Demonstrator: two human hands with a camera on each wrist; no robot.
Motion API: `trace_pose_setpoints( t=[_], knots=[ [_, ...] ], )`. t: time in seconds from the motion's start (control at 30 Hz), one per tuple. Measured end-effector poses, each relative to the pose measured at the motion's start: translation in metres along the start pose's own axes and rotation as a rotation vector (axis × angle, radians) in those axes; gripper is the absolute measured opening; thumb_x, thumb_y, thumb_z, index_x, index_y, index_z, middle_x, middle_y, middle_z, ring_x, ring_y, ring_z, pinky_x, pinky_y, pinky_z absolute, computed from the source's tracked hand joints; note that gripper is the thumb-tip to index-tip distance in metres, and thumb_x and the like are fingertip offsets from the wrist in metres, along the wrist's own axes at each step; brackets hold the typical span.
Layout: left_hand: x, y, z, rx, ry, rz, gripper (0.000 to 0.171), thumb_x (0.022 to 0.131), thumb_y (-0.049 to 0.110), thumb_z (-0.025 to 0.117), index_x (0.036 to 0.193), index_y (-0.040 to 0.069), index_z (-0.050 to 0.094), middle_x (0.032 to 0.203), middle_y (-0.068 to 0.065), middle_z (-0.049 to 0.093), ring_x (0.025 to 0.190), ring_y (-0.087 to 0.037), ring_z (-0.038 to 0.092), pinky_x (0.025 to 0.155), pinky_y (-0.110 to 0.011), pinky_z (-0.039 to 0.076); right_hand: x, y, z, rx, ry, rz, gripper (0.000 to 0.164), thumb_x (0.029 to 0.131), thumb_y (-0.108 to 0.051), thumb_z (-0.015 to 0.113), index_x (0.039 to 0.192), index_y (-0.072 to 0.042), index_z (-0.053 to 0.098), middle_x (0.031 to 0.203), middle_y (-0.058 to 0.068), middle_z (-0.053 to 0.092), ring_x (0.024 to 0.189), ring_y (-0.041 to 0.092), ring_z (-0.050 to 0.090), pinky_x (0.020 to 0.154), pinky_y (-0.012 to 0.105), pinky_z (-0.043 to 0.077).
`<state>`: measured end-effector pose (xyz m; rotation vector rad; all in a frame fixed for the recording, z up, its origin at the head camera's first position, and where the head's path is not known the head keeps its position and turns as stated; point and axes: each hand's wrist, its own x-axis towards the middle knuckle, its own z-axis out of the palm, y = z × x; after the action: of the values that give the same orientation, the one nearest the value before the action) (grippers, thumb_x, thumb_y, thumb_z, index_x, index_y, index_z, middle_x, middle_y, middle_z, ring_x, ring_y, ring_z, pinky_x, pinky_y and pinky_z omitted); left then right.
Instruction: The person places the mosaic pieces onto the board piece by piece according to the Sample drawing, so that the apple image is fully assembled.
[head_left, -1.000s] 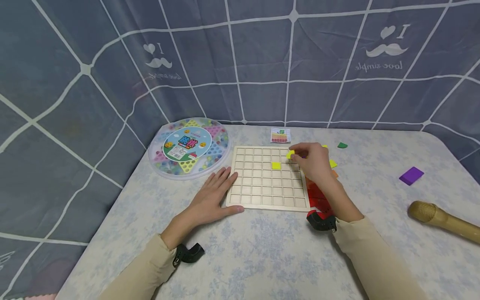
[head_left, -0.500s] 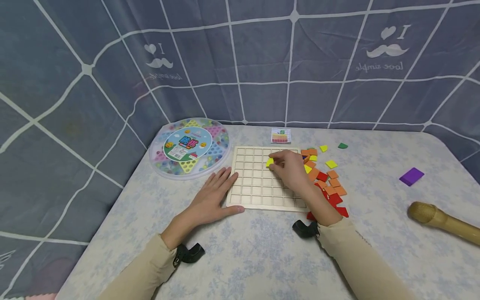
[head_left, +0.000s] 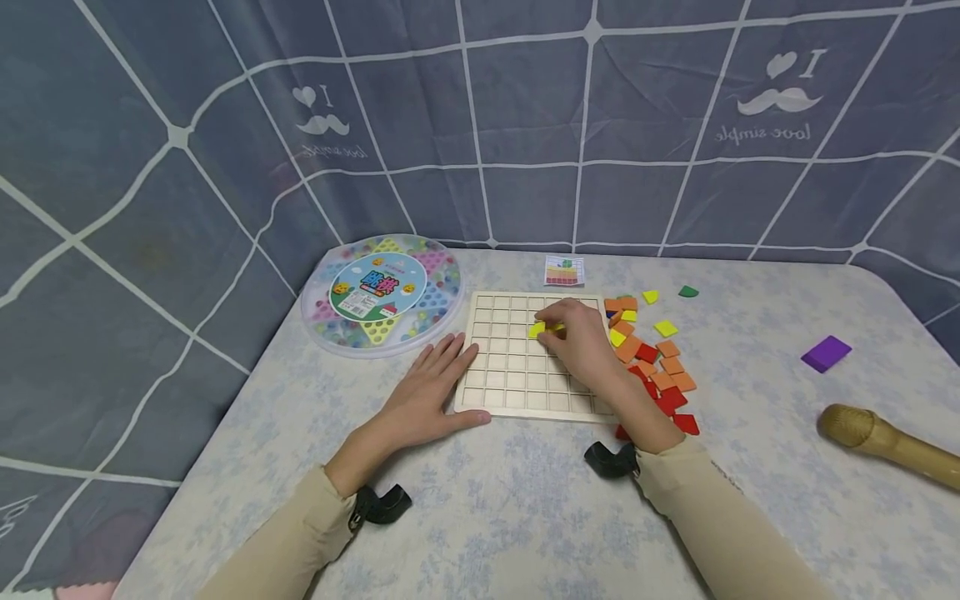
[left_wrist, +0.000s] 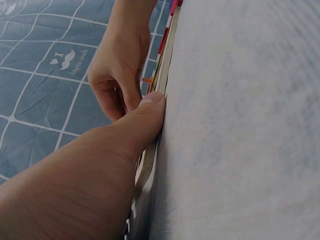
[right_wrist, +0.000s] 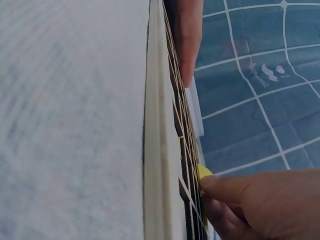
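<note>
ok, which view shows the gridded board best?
Head: it looks down on the face of the gridded board, though the right hand hides part. Right wrist gets a steep, near edge-on slant; left wrist little more than its edge, partly behind the left hand.

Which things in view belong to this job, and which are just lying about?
Seemingly in use:
gridded board
yellow tile, pinched by the right hand
loose tiles beside the board
left hand, at the board's left edge
picture card, perhaps a pattern

Apparently just lying about:
round game box
purple block
microphone-shaped object
</note>
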<state>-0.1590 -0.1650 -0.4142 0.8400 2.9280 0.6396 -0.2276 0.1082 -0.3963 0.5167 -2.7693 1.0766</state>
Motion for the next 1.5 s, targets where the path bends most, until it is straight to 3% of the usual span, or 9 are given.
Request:
trace_pose_setpoints(
  t=[0.33,0.53,0.73,0.8,0.93,1.03,1.13,1.27,1.5],
  knots=[
    [0.001,0.0,0.001,-0.01,0.006,-0.002,0.101,0.093,0.057,0.074,0.168,0.008,0.027,0.175,-0.019,0.019,0.164,-0.036,0.013,0.134,-0.056,0.01,-0.001,0.006,-0.007,-0.028,0.018,-0.042,0.019,0.094,0.0,0.076,0.113,0.001,0.079,0.109,0.018,0.075,0.09,0.031,0.073,0.083,0.045,0.062],
    [0.001,0.0,0.001,-0.011,0.013,0.007,0.099,0.093,0.056,0.074,0.167,0.008,0.029,0.175,-0.019,0.02,0.164,-0.037,0.014,0.133,-0.056,0.011,-0.001,0.014,-0.032,0.051,0.07,0.028,0.022,0.097,0.0,0.073,0.118,0.002,0.077,0.114,0.022,0.073,0.094,0.039,0.075,0.086,0.051,0.063],
    [-0.001,-0.001,0.001,-0.019,0.016,0.011,0.1,0.093,0.057,0.073,0.167,0.007,0.029,0.175,-0.019,0.02,0.164,-0.037,0.014,0.133,-0.057,0.012,-0.003,0.027,-0.059,0.007,0.157,0.101,0.024,0.098,0.002,0.07,0.121,0.001,0.077,0.112,0.024,0.073,0.094,0.042,0.074,0.085,0.053,0.064],
    [-0.001,-0.002,0.002,-0.019,0.017,0.015,0.1,0.093,0.058,0.073,0.167,0.007,0.029,0.175,-0.02,0.02,0.164,-0.038,0.014,0.133,-0.057,0.012,-0.005,0.033,-0.068,-0.013,0.147,0.148,0.026,0.099,0.003,0.066,0.123,0.001,0.076,0.114,0.025,0.072,0.097,0.043,0.072,0.085,0.054,0.064],
    [0.0,-0.003,0.002,-0.018,0.02,0.025,0.1,0.093,0.059,0.072,0.167,0.008,0.029,0.175,-0.02,0.02,0.164,-0.037,0.014,0.133,-0.056,0.012,-0.008,0.043,-0.082,-0.037,0.047,0.204,0.029,0.098,0.006,0.063,0.125,0.002,0.075,0.121,0.027,0.069,0.112,0.044,0.062,0.091,0.056,0.063],
    [0.0,-0.003,0.002,-0.016,0.02,0.026,0.101,0.093,0.059,0.072,0.167,0.008,0.028,0.175,-0.019,0.019,0.164,-0.037,0.014,0.133,-0.056,0.011,-0.009,0.048,-0.084,-0.047,-0.021,0.216,0.026,0.098,0.005,0.066,0.122,0.003,0.076,0.122,0.026,0.069,0.114,0.043,0.059,0.088,0.052,0.064],
    [0.0,-0.003,0.003,-0.015,0.023,0.028,0.101,0.093,0.059,0.073,0.167,0.008,0.028,0.175,-0.019,0.019,0.164,-0.037,0.014,0.133,-0.056,0.011,-0.008,0.052,-0.081,-0.073,-0.034,0.209,0.019,0.098,0.0,0.072,0.116,0.002,0.079,0.113,0.024,0.073,0.105,0.039,0.063,0.08,0.045,0.065],
    [0.0,-0.004,0.004,-0.014,0.026,0.032,0.101,0.092,0.057,0.074,0.167,0.007,0.028,0.175,-0.02,0.019,0.164,-0.038,0.014,0.133,-0.056,0.011,-0.008,0.057,-0.077,-0.109,-0.014,0.185,0.015,0.097,-0.004,0.075,0.11,0.001,0.08,0.103,0.02,0.077,0.095,0.035,0.066,0.073,0.039,0.063],
    [0.0,-0.002,0.002,-0.015,0.019,0.025,0.101,0.093,0.057,0.073,0.167,0.007,0.028,0.175,-0.02,0.019,0.164,-0.037,0.014,0.133,-0.056,0.011,-0.008,0.051,-0.079,-0.055,0.033,0.148,0.015,0.096,-0.009,0.079,0.109,-0.003,0.081,0.1,0.017,0.078,0.093,0.033,0.067,0.066,0.031,0.056]
  ],
)
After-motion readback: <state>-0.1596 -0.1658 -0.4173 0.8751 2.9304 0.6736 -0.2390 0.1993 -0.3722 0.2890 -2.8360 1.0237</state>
